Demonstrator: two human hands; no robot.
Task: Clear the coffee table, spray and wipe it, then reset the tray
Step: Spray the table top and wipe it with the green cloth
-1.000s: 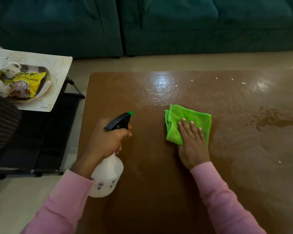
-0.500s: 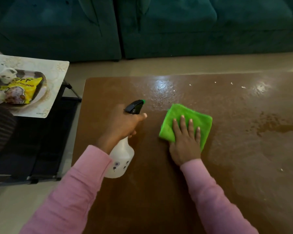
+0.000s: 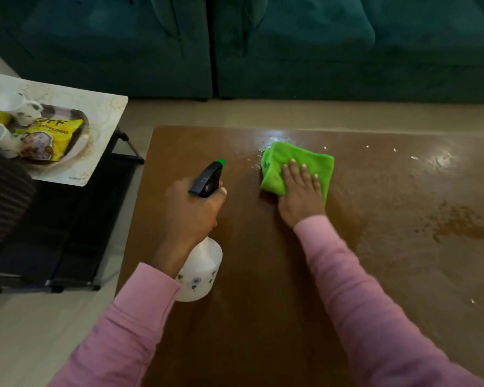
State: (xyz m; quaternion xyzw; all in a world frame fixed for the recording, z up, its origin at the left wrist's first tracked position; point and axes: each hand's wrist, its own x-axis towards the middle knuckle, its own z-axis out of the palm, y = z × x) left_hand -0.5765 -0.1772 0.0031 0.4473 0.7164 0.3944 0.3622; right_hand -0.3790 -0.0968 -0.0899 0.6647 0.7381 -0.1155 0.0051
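The coffee table (image 3: pixel 263 317) is already cleared and wiping is under way, by my reading; the tray (image 3: pixel 77 148), with its mugs and yellow snack packet (image 3: pixel 49 138), sits on a side table at far left, not yet reset. The right hand (image 3: pixel 301 195) presses flat, fingers straight, on a folded green microfibre cloth (image 3: pixel 313 163) near the far edge, beside spray droplets. The left hand (image 3: pixel 192 212) grips a white spray bottle (image 3: pixel 200 272). Wet patches remain at right.

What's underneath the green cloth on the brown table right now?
The green microfibre cloth lies flat on the brown coffee table, pressed by the right hand. Spray droplets glisten beside its left edge; the surface beneath is hidden.
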